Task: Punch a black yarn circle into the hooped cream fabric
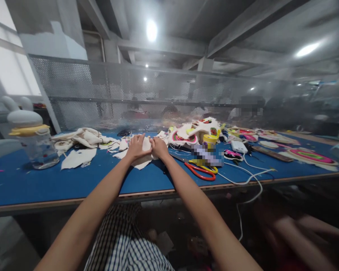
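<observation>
A piece of cream cloth [142, 162] with uneven edges lies on the blue tabletop, under and between my hands. My left hand [136, 147] rests on its left side, fingers stretched out and thumb pointing toward the other hand. At the cloth's right edge, my right hand [159, 147] is closed with bent fingers, seemingly pinching the fabric; its fingertips are partly hidden. Scissors [200, 171] with red and yellow handles lie just right of my right forearm, blades pointing toward my wrist.
Cream cloth scraps [79, 159] and a crumpled cloth pile [84, 137] lie left, beside a rabbit-eared bottle [36, 139]. Rightward are colourful tufted pieces [183, 137], a yellow tub [210, 141], a white charger [238, 146] with a trailing cable, and a dark phone-like slab [272, 153]. Perforated mesh [147, 90] stands behind.
</observation>
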A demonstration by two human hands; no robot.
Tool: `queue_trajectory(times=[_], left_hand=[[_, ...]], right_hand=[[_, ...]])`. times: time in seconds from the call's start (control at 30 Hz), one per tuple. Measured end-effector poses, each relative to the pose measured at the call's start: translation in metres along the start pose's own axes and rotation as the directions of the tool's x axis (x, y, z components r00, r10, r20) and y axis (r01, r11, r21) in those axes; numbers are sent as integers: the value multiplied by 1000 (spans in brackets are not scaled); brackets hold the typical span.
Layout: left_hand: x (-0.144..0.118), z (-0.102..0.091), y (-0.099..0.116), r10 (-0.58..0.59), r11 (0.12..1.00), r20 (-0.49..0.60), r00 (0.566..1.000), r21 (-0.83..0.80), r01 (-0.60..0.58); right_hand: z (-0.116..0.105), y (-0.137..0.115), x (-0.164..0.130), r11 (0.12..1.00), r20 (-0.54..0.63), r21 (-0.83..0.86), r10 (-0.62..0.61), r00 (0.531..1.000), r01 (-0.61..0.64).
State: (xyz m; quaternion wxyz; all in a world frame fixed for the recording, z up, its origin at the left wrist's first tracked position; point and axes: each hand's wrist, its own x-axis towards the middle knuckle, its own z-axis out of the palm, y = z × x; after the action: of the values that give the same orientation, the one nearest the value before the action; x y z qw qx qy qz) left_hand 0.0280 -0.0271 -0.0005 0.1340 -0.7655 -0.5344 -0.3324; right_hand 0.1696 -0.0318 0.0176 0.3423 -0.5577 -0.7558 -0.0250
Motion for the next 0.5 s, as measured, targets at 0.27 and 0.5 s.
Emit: queue_trajectory(times=[0.27, 0.5], left_hand=[[-2, -7, 4, -5, 1000, 35, 999, 4, 5], [-1, -7, 3, 18, 1000, -3, 1000, -24, -18]], right_hand=[[1, 1, 2, 999, 17, -28, -40, 999, 40], [7, 5, 9, 853, -56, 519, 104, 993, -60]])
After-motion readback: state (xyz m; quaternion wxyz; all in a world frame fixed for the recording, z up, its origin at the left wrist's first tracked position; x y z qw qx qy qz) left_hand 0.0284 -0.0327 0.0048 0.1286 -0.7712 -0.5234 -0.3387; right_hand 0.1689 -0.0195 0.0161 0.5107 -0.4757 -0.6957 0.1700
